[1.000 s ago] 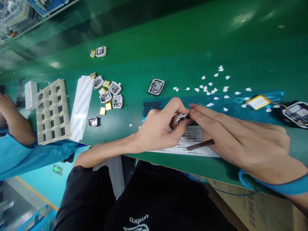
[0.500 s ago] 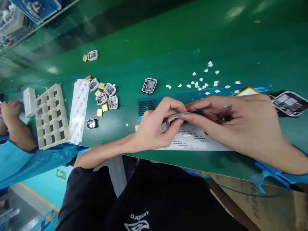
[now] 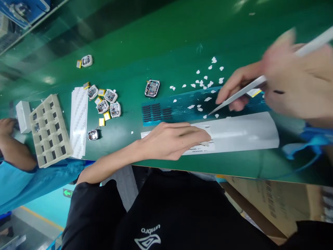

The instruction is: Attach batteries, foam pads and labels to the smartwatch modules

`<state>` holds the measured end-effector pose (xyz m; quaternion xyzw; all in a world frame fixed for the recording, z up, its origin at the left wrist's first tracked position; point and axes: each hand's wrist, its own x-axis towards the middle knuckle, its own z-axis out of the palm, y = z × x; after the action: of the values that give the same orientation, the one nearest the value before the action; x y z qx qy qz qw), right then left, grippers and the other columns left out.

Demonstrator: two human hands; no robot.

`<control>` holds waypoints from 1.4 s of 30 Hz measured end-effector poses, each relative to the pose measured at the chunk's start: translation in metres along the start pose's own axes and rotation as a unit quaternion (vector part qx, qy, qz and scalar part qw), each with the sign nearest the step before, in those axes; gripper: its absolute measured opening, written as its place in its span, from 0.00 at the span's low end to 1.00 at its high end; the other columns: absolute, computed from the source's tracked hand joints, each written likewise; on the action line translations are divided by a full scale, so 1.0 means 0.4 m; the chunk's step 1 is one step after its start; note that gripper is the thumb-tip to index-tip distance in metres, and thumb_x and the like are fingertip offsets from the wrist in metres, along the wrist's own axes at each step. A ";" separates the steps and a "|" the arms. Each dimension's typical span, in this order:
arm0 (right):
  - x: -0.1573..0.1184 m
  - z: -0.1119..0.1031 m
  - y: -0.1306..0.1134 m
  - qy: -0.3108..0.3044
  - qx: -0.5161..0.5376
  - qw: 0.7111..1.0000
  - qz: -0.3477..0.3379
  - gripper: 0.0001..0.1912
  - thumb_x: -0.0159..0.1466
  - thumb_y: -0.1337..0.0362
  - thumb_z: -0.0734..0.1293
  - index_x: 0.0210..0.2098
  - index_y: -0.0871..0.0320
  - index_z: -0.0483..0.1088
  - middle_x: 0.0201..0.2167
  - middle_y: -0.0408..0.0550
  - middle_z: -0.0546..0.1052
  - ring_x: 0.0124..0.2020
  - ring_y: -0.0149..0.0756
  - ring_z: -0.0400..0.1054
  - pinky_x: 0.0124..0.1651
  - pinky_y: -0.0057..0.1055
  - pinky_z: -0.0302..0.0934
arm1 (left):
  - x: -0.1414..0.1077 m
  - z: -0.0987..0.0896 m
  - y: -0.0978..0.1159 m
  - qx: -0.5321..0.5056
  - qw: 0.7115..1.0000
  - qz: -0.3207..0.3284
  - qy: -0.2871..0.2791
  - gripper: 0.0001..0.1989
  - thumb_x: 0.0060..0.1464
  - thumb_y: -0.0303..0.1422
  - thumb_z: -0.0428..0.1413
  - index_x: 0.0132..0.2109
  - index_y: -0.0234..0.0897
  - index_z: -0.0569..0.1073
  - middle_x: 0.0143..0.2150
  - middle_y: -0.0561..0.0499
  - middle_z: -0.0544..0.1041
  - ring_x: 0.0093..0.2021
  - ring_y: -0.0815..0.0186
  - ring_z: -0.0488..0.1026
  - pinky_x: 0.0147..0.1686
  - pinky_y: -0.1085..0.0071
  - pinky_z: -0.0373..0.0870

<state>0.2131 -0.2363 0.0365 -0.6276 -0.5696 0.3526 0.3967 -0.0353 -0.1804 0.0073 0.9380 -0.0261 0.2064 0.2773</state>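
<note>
My right hand (image 3: 293, 76), partly blurred, is closed on white tweezers (image 3: 240, 93), whose tip points down-left at the blue film (image 3: 184, 104) near small white stickers (image 3: 199, 108). My left hand (image 3: 179, 139) lies over the white label sheet (image 3: 241, 133), fingers together around a small pale part (image 3: 205, 143) mostly hidden beneath them. Black strips (image 3: 151, 113) sit in rows on the film's left end. Above them on the table rests an open watch case (image 3: 152, 88) with its circuit board showing.
Several white watch cases (image 3: 115, 109) with yellow batteries (image 3: 101, 122) lie at left, beside a paper stack (image 3: 78, 121) and a beige compartment tray (image 3: 63, 149). Another person's arm (image 3: 15, 152) is at far left. A cardboard box (image 3: 281, 198) stands below the table edge.
My hands have moved apart. The right hand went up and right, and the tweezers now point at the film. The left hand lowered onto the sheet, whose right part is now uncovered.
</note>
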 end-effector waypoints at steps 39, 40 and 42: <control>-0.004 0.025 -0.078 0.097 0.168 0.981 -0.014 0.27 0.55 0.36 0.78 0.25 0.50 0.69 0.22 0.39 0.75 0.24 0.32 0.73 0.29 0.35 0.73 | 0.013 -0.035 0.011 -0.114 0.965 -0.212 0.104 0.15 0.73 0.40 0.54 0.54 0.39 0.81 0.44 0.48 0.87 0.30 0.70 0.80 0.28 0.72 0.77; -0.014 0.036 -0.087 0.108 0.159 0.981 -0.020 0.28 0.56 0.35 0.77 0.25 0.50 0.68 0.22 0.40 0.75 0.25 0.33 0.73 0.29 0.36 0.72 | 0.016 -0.043 0.015 -0.155 0.952 -0.246 0.096 0.15 0.72 0.42 0.55 0.54 0.38 0.81 0.41 0.48 0.86 0.27 0.71 0.78 0.24 0.72 0.75; -0.034 0.053 -0.099 0.108 0.120 0.987 -0.025 0.27 0.60 0.34 0.74 0.26 0.50 0.68 0.23 0.43 0.75 0.26 0.34 0.74 0.28 0.36 0.71 | 0.021 -0.055 0.020 -0.225 0.932 -0.276 0.071 0.16 0.71 0.42 0.56 0.55 0.36 0.80 0.36 0.49 0.84 0.25 0.71 0.76 0.21 0.73 0.73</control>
<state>0.1753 -0.2465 0.0629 -0.5954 -0.4926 0.3385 0.5369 -0.0374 -0.1749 0.0315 0.8042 0.2078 0.1770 0.5279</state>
